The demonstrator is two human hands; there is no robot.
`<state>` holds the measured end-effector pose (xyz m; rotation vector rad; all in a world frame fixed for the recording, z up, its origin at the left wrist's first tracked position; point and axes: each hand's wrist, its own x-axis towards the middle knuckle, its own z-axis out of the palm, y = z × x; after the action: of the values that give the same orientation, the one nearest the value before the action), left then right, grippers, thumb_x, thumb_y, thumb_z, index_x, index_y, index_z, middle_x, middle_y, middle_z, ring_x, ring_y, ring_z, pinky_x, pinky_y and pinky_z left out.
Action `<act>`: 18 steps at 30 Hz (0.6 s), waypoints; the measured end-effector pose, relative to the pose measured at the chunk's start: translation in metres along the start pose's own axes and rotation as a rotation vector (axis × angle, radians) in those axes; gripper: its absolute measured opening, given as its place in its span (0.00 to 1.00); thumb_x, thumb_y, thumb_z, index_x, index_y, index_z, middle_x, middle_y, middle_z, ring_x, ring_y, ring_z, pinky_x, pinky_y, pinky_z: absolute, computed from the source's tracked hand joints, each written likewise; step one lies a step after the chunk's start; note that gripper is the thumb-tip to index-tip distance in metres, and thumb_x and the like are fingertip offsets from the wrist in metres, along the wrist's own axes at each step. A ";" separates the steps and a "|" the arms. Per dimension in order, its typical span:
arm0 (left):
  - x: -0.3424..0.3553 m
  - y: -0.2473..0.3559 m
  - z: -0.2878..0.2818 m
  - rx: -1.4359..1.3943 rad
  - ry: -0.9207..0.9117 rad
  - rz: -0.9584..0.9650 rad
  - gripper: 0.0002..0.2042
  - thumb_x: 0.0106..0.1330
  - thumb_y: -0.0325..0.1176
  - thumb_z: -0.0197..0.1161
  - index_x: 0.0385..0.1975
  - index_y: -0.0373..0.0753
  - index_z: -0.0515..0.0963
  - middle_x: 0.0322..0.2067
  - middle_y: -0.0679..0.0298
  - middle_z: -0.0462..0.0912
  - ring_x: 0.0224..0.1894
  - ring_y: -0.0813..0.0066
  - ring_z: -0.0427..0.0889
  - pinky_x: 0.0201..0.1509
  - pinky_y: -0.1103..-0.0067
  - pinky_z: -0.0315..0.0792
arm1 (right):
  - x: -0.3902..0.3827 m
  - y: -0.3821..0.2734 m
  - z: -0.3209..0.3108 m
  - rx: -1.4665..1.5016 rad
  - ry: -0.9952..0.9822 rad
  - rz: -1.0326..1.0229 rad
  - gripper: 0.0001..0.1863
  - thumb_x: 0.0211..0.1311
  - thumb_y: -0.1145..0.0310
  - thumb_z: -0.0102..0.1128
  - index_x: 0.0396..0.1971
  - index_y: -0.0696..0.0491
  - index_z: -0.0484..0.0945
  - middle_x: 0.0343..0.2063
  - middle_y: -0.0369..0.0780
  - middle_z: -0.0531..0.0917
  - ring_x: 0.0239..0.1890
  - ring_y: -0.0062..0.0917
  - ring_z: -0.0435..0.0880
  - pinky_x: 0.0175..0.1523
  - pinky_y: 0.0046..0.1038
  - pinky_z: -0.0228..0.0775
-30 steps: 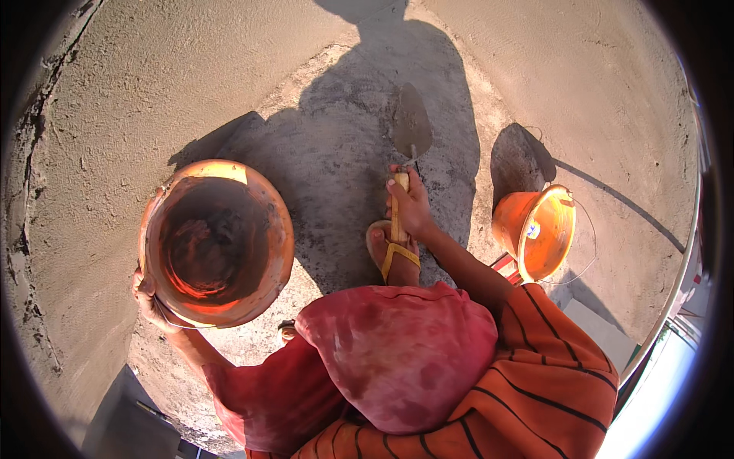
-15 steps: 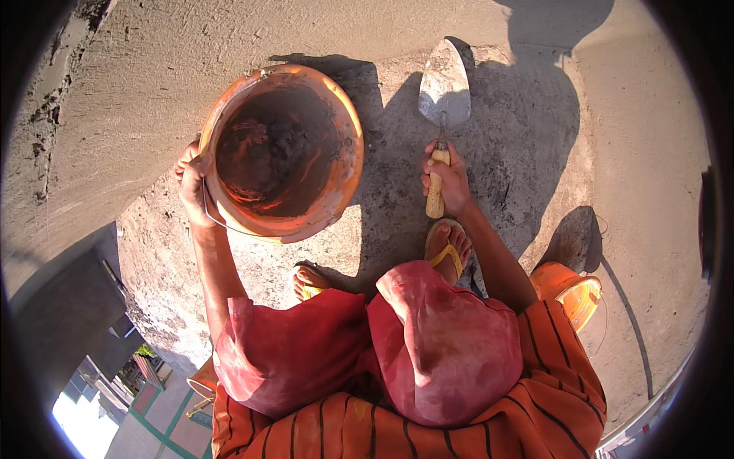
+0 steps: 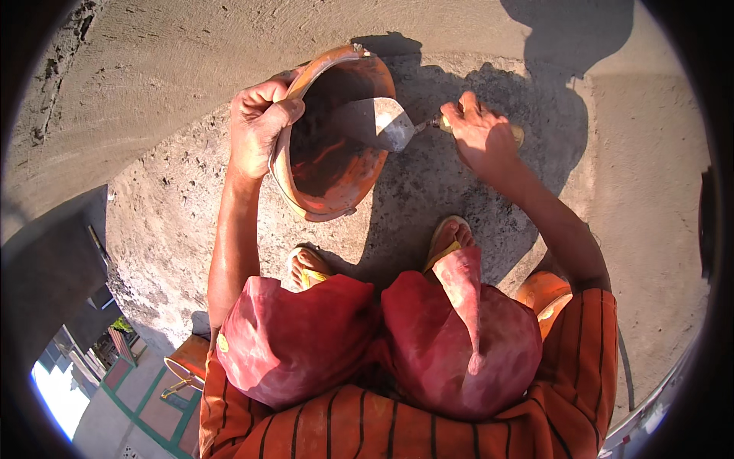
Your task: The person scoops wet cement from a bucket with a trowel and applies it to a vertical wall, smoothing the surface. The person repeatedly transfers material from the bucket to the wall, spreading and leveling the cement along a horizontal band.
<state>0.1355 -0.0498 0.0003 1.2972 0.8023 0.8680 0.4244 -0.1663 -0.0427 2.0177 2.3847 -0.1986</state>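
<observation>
My left hand (image 3: 264,126) is closed on the left rim of an orange bucket (image 3: 287,172), which tilts over to the right. Grey mortar coats the bucket's inside; how much lies at the bottom is hard to see in the shade. My right hand (image 3: 482,134) grips the pale wooden handle of a trowel (image 3: 394,126). The trowel's blade points left and reaches in over the bucket's right rim, its broad part inside the mouth.
A rough concrete ledge (image 3: 183,222) lies under my sandalled feet, with a plastered wall (image 3: 191,46) beyond it. Another orange bucket (image 3: 544,294) stands at my right side, and an orange container (image 3: 187,359) at my left. A tiled floor (image 3: 145,398) shows at lower left.
The bucket has moved right and tipped toward the trowel. My right hand has swung the trowel from pointing away to pointing left, its blade now in the bucket's mouth.
</observation>
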 end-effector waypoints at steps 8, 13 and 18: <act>-0.001 -0.007 0.000 -0.048 -0.014 0.043 0.09 0.50 0.20 0.56 0.11 0.35 0.66 0.28 0.60 0.76 0.41 0.78 0.73 0.37 0.83 0.63 | 0.023 -0.051 0.042 -0.046 -0.152 -0.115 0.13 0.53 0.73 0.52 0.40 0.56 0.71 0.36 0.43 0.78 0.36 0.33 0.82 0.40 0.33 0.73; 0.003 -0.010 -0.012 -0.168 0.086 0.078 0.08 0.48 0.21 0.55 0.11 0.36 0.67 0.30 0.59 0.77 0.35 0.78 0.72 0.39 0.84 0.63 | 0.015 -0.077 0.054 0.171 -0.076 -0.151 0.17 0.48 0.72 0.58 0.41 0.54 0.71 0.34 0.42 0.79 0.37 0.33 0.82 0.41 0.34 0.74; 0.003 -0.006 -0.016 -0.095 0.152 0.072 0.08 0.49 0.25 0.55 0.11 0.39 0.66 0.18 0.73 0.66 0.22 0.85 0.58 0.30 0.86 0.55 | 0.006 -0.089 0.048 0.478 -0.179 -0.034 0.18 0.48 0.67 0.62 0.41 0.50 0.72 0.35 0.41 0.80 0.38 0.36 0.81 0.40 0.37 0.73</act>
<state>0.1231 -0.0396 -0.0074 1.1928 0.8263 1.0596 0.3328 -0.1792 -0.0831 2.0092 2.4266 -0.9892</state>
